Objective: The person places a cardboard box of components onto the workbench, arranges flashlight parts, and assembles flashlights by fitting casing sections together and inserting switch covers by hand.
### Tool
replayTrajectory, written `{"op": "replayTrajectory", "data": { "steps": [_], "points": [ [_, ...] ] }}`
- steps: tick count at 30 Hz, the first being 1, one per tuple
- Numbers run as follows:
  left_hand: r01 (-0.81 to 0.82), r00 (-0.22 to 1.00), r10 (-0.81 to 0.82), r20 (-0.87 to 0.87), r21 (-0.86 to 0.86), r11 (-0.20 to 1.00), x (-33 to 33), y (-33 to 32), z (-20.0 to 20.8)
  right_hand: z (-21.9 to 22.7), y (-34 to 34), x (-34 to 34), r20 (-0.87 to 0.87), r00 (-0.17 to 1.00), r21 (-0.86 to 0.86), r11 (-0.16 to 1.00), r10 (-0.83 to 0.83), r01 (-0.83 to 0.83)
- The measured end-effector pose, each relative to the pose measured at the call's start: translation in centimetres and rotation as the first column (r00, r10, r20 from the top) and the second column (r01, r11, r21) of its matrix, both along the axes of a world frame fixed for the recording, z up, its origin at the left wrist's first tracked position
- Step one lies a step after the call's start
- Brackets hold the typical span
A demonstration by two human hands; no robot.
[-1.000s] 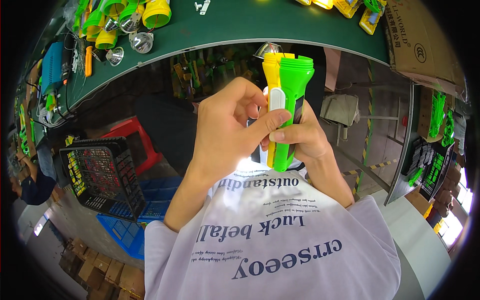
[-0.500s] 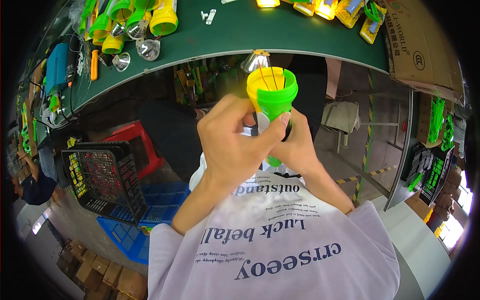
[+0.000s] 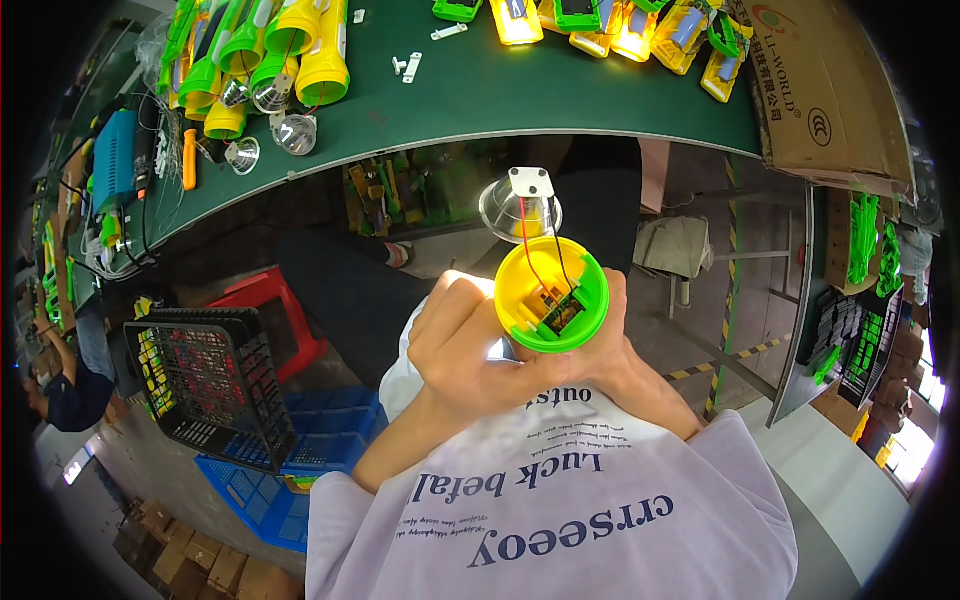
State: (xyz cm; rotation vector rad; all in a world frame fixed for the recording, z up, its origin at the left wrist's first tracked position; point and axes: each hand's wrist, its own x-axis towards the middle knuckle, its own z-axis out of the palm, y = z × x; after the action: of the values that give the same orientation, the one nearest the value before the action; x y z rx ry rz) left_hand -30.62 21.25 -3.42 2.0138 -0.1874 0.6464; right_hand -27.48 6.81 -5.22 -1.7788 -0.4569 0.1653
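Note:
My left hand [image 3: 460, 345] and my right hand [image 3: 612, 345] are both closed around a flashlight housing [image 3: 514, 275], half yellow and half green, in front of my chest. Its wide round mouth faces up toward me. Deep inside, a small circuit board [image 3: 564, 314] shows. A red wire and a black wire run out over the rim to a clear reflector [image 3: 494, 212], which hangs beyond the mouth with a white plate [image 3: 531, 182] on its back. The housing's lower end is hidden behind my hands.
Ahead is a green worktable [image 3: 430, 110] with several flashlight housings [image 3: 322, 75] at left and lit yellow-green units [image 3: 632, 35] at right. A cardboard box [image 3: 825, 100] stands at its right end. Low on the left are a black crate [image 3: 215, 385], a red stool [image 3: 290, 320] and a blue crate [image 3: 250, 490].
Both hands have come lower and closer to me with the flashlight housing. Its mouth has tipped toward me, so the inside and the hanging reflector now show plainly.

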Motion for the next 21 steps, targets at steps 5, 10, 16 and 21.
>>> {"op": "replayTrajectory", "data": {
  "steps": [5, 10, 16, 21],
  "points": [
    [0.071, 0.997, -0.066, 0.044, -0.103, 0.992, 1.1, -0.5, -0.1, -0.6, 0.2, 0.8, 0.093, 0.995, 0.006, 0.999, -0.046, 0.045],
    [0.118, 0.955, -0.206, -0.212, -0.363, 0.924, -0.3, -0.6, 0.6, 0.1, 0.6, 0.7, 0.219, 0.971, 0.026, 0.995, -0.100, 0.097],
    [0.098, 0.969, -0.145, -0.199, -0.228, 0.969, -0.7, -0.3, 0.3, -0.8, 0.3, 0.2, 0.263, 0.962, 0.013, 0.997, -0.071, 0.070],
    [0.141, 0.979, -0.164, -0.122, -0.178, 0.974, -0.3, 0.0, 0.3, -2.3, 0.8, -1.1, 0.071, 0.991, 0.147, 0.983, -0.117, 0.106]
  ]
}}
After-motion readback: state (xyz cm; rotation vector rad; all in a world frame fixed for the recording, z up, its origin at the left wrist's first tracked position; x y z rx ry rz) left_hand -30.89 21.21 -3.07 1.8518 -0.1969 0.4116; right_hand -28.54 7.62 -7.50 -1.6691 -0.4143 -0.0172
